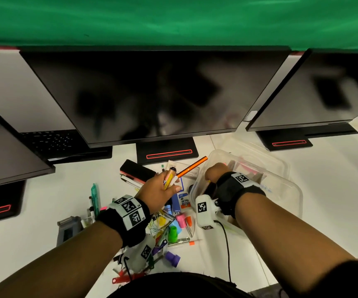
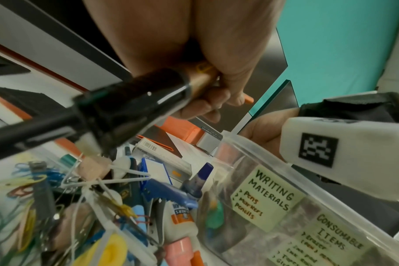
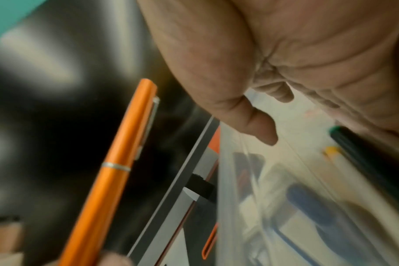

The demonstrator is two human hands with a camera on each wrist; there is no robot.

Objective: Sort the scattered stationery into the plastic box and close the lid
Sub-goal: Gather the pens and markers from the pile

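The left hand's fingers (image 2: 207,106) are curled round two writing things at once: an orange pen (image 1: 192,167) that slants up and to the right toward the box, and a tan marker (image 1: 169,179) with a black cap and yellow print. The left hand (image 1: 158,188) holds them above the heap of stationery (image 1: 165,224) on the white table (image 1: 324,173).

The right hand (image 1: 215,172) reaches down into the clear plastic box (image 1: 290,190), and its fingers are hidden behind the wrist in the head view. In the right wrist view the thumb (image 3: 257,124) and one bent fingertip show with nothing between them, and a dark green-tipped marker (image 3: 362,154) lies along the palm's edge; whether the hand grips it I cannot tell.

The box stands just right of the heap, open, with pens and pink things lying blurred inside. Only the left wrist view shows the notes (image 2: 269,199) on its wall, reading "Writing materials" and "Consumable items". That view also shows a glue bottle (image 2: 182,221), coloured paper clips (image 2: 27,180) and a blue stapler (image 2: 169,192) in the heap.
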